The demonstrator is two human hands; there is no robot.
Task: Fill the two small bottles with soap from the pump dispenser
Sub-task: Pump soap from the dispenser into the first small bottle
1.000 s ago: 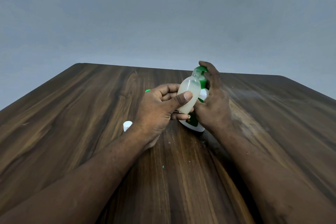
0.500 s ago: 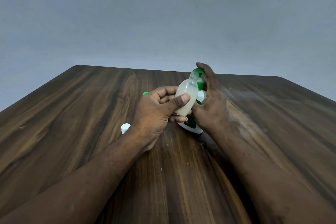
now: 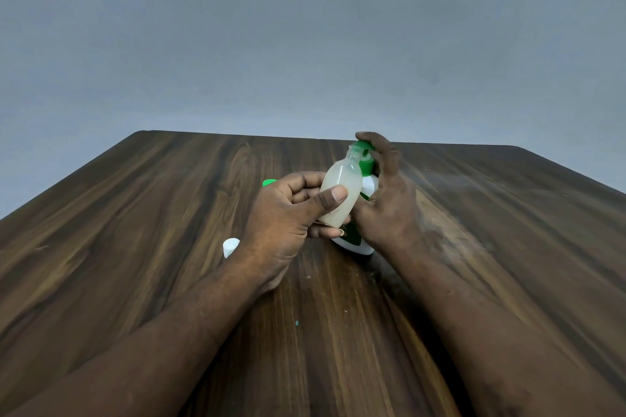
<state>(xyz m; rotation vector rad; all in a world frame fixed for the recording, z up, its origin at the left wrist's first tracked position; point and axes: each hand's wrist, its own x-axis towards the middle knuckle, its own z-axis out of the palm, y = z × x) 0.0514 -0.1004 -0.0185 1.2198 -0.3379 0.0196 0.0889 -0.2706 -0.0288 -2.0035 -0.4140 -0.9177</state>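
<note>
Left hand (image 3: 288, 213) grips the small bottle (image 3: 338, 193) at the spout; right hand (image 3: 386, 203) clasps the pump dispenser (image 3: 369, 184), finger on top.

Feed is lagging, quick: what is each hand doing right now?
Left hand: grips the small bottle.
Right hand: holds the pump dispenser, finger on its head.

Dim, even light; soft shadow on the desk (image 3: 135, 247) beneath the forearms, its far edges bowed by wide-angle distortion.

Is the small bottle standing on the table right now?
No, the left hand holds the bottle off the table, its mouth at the pump's spout.
</note>
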